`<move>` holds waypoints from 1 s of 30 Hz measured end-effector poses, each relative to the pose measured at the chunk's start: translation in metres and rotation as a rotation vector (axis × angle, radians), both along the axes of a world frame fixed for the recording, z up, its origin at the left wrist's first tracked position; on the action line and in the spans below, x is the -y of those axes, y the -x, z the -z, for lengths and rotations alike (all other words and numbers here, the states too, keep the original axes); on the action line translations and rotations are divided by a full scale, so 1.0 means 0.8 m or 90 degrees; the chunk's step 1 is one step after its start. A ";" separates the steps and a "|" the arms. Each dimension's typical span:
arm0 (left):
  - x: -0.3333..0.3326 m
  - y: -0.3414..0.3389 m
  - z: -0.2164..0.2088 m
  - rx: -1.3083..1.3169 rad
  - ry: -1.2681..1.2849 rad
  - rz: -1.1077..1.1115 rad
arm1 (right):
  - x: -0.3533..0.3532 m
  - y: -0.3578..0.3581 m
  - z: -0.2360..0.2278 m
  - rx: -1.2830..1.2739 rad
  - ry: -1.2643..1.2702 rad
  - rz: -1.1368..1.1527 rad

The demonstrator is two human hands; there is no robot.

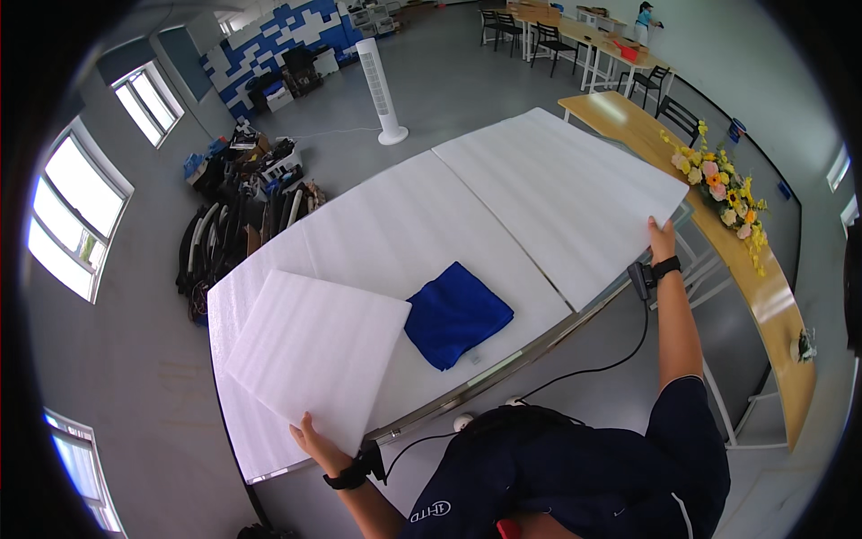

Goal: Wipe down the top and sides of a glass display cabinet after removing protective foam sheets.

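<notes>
At the lower edge of a small white foam sheet (319, 346), my left hand (319, 445) pinches the border, thumb on top and the other fingers mostly hidden. My right hand (662, 239) grips the near right corner of a larger white foam sheet (561, 202), which covers the table's right part. Between the two sheets lies a folded blue cloth (458, 314), close to the small sheet's right corner. Beneath them, a white covered table (368, 225) stretches across; the small sheet lies askew over its left end.
Black cables run from my wristbands toward my body. A curved wooden counter (763, 283) with a flower arrangement (723, 184) stands to the right. A white tower fan (379, 94) stands beyond the table. Piled gear (238, 220) lines the left wall. Another person (643, 24) is far back.
</notes>
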State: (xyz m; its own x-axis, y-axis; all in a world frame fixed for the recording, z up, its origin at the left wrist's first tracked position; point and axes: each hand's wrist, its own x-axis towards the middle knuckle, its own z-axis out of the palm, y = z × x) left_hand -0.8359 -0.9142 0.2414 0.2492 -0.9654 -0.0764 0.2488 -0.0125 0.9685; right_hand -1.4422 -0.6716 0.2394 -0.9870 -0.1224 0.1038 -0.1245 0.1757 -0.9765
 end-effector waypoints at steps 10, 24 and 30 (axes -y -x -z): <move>-0.003 -0.007 0.001 -0.008 -0.024 0.020 | 0.002 0.001 0.005 0.012 -0.002 -0.006; -0.014 -0.014 -0.036 -0.006 0.016 -0.036 | -0.013 0.018 0.024 0.036 -0.001 -0.010; -0.015 -0.024 -0.035 0.054 -0.012 -0.025 | -0.008 -0.010 0.001 0.053 -0.060 -0.003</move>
